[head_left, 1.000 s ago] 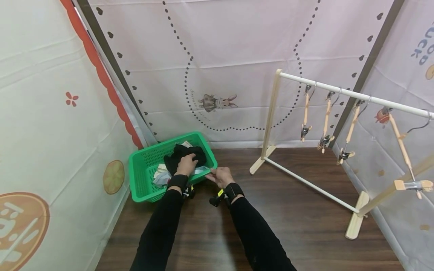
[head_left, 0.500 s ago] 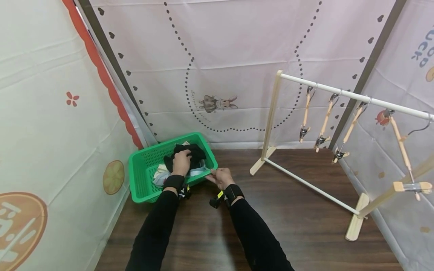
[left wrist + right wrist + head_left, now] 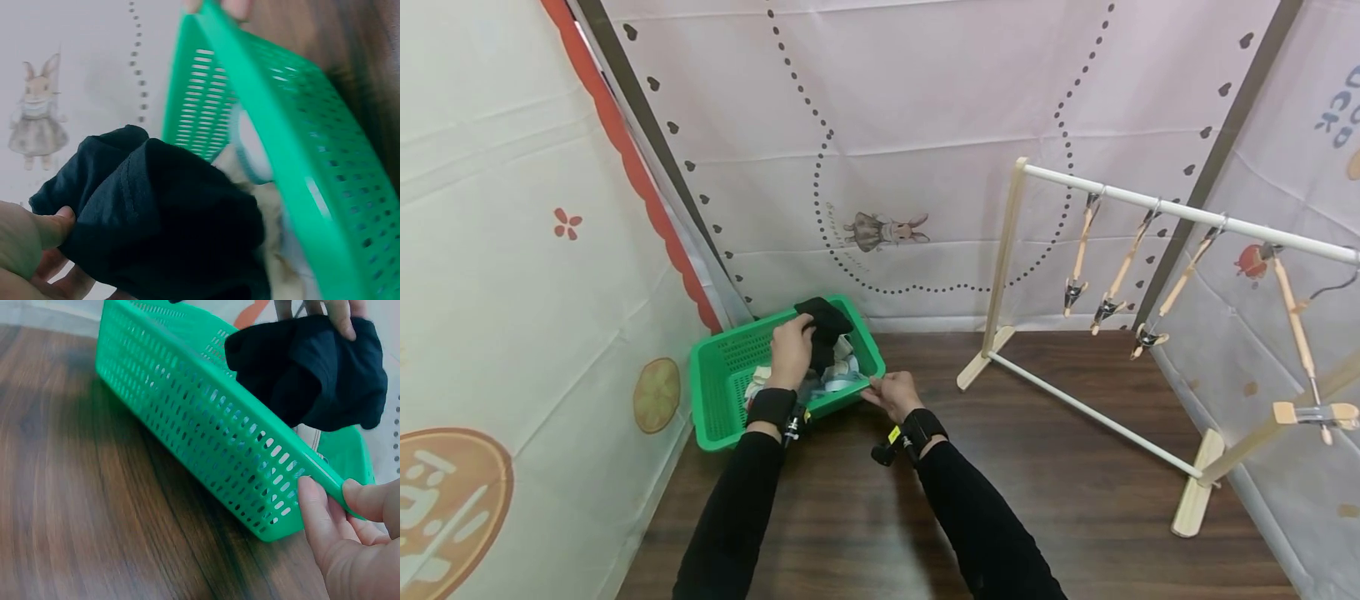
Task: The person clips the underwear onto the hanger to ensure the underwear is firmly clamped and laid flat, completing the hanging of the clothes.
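Observation:
My left hand [image 3: 790,354] pinches a piece of black cloth [image 3: 169,219] between thumb and fingers. The cloth hangs bunched over the right part of a green plastic basket [image 3: 715,417], its upper part lifted above the rim in the right wrist view. Its exact garment kind is hidden by the folds. My right hand [image 3: 356,531] grips the basket's rim at the near right corner, thumb on top and fingers against the perforated outer wall. Inside the basket lie pale clothes [image 3: 842,367], white, cream and light blue.
Right of the basket stands a wooden rack with a white top rail [image 3: 1187,208]. Several wooden hangers [image 3: 1123,267] with black or metal clips hang from it. Printed fabric walls [image 3: 925,100] enclose the brown wood-look floor [image 3: 850,517].
My left hand has gone from resting on the black cloth to lifting it, moving up and slightly left. More pale clothes show beneath. The right hand keeps its grip on the rim.

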`<state>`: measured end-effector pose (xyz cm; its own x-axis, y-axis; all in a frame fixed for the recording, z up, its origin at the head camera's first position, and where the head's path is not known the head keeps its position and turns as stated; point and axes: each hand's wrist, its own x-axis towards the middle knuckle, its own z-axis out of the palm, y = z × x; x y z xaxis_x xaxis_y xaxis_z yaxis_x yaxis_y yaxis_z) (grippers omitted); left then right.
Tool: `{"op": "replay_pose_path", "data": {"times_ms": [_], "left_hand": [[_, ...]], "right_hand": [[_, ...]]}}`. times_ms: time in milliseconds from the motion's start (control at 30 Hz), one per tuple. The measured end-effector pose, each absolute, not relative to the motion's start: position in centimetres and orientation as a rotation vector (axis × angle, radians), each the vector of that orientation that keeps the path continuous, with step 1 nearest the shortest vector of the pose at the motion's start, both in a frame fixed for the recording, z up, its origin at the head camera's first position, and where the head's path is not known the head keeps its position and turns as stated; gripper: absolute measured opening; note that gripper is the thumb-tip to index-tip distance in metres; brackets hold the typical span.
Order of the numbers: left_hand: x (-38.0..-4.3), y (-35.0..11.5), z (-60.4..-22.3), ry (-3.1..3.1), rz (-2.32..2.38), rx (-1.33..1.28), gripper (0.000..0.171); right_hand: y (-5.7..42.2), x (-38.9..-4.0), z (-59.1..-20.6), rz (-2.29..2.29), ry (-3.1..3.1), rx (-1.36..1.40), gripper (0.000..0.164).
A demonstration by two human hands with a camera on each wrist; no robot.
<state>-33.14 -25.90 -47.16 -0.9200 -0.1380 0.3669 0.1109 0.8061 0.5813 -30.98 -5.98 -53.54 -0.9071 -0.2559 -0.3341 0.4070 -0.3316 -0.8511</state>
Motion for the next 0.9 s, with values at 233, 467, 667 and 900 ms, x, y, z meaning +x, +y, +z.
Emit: {"op": "replay_pose_path", "data": {"times_ms": [233, 467, 667, 900], "left_hand": [[-32.7, -24.9, -45.0, -2.546, -0.861, -0.078, 0.027], [-32.6, -24.2, -43.6, -2.511, -0.846, -0.142, 0.026], [-31.9, -23.2, -42.6, -2.502, -0.856, -0.202, 0.027], [-30.8, -21.9, -41.5, -2.497, -0.862, -0.275, 0.026]], "right_hand": [[-5.1, -31.2, -53.1, -2.279, 1.469, 0.251, 0.035], [-3.7, -31.2, -52.6, -2.211, 1.506, 0.195, 0.042], [-0.7, -30.2, -51.9, -2.087, 1.759, -0.015, 0.039], [3.7, -28.7, -50.9, -2.022, 1.979, -0.101, 0.033]]}}
